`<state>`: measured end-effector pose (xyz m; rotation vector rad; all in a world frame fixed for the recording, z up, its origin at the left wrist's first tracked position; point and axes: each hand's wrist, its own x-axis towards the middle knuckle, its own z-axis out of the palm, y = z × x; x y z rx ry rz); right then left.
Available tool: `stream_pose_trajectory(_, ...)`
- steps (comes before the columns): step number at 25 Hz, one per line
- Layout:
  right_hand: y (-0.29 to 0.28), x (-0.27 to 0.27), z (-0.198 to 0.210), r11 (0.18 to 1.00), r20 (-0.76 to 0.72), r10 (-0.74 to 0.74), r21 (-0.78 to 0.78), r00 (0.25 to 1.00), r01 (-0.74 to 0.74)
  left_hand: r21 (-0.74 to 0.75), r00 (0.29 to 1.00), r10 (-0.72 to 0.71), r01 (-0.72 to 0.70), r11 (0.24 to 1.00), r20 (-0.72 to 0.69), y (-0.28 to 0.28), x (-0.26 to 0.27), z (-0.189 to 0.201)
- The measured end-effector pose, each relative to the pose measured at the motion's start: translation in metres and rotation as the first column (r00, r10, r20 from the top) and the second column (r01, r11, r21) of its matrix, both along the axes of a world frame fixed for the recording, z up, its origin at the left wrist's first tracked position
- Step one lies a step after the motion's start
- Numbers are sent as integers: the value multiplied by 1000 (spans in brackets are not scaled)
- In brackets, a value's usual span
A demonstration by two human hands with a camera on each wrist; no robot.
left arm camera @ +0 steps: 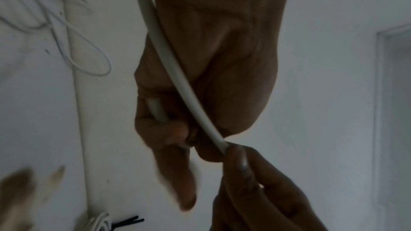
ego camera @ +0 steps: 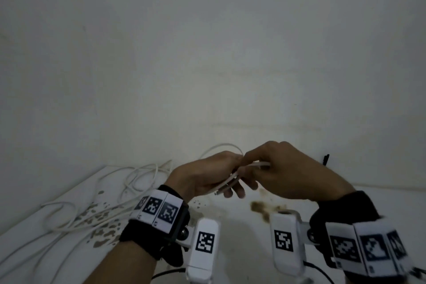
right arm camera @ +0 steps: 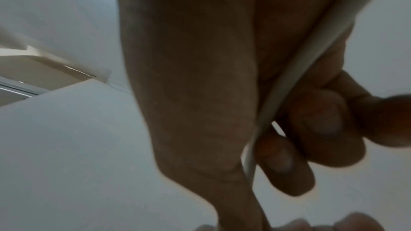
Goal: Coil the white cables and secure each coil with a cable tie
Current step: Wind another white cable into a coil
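A: Hands first, because they are nearest. Why are they so close together above the tabletop [ego camera: 230,212]?

B: I think they form the first loops. The left hand [ego camera: 205,175] has its fingers curled around a few strands of the white cable [ego camera: 232,180], and the strands lie across its palm. The right hand [ego camera: 283,175] pinches the same cable between thumb and fingers, just beside the left fingertips, probably to feed the next turn.

A: And where does the cable go from there?

B: One arc rises behind the left hand, and the loose cables [ego camera: 96,193] lie spread on the tabletop to the left, not yet coiled.

A: Cable ties?

B: A small black piece [ego camera: 326,159], maybe a tie, stands behind the right hand. In the left wrist view, black ties [left arm camera: 129,221] lie beside a white bundle [left arm camera: 98,224].
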<state>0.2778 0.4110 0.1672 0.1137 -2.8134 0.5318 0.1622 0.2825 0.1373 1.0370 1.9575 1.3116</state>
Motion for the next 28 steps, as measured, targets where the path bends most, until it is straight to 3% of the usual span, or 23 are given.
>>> stream_pose_trajectory(4, 33, -4, -10, 988, -77, -150, 11, 986, 151, 68, 992, 84, -91, 994, 94, 24, 11, -14)
stream_pose_trajectory(6, 45, -7, -14, 974, -132, -225, 2, 965, 227, 58, 976, 193, -188, 980, -105, 32, 18, -27)
stream_pose_trajectory(7, 49, -9, -16, 964, -159, -266, -14, 951, 267, 48, 927, 234, -230, 972, -292, 35, 21, -34)
stream_pose_trajectory(9, 53, -12, -20, 941, -225, -338, -67, 914, 332, 108, 752, 297, -290, 951, -589, 40, 23, -45)
stream_pose_trajectory(11, 51, -17, -23, 917, -317, -397, -170, 861, 360, 214, 666, 385, -326, 921, -639, 41, 18, -48)
stream_pose_trajectory(17, 35, -25, -23, 858, -529, -509, -377, 679, 349, 393, 525, 593, -449, 802, -611, 31, -9, -52)
stream_pose_trajectory(19, 30, -28, -23, 852, -562, -517, -410, 646, 325, 393, 564, 627, -490, 778, -538, 22, -17, -51)
stream_pose_trajectory(22, 25, -33, -25, 843, -580, -529, -442, 619, 306, 333, 719, 603, -507, 795, -345, 12, -24, -45)
stream_pose_trajectory(25, 28, -34, -26, 816, -578, -566, -493, 588, 302, 311, 899, 438, -407, 859, -32, 2, -27, -36)
stream_pose_trajectory(28, 31, -34, -27, 797, -572, -592, -522, 568, 304, 317, 942, 299, -332, 888, 150, -4, -28, -33)
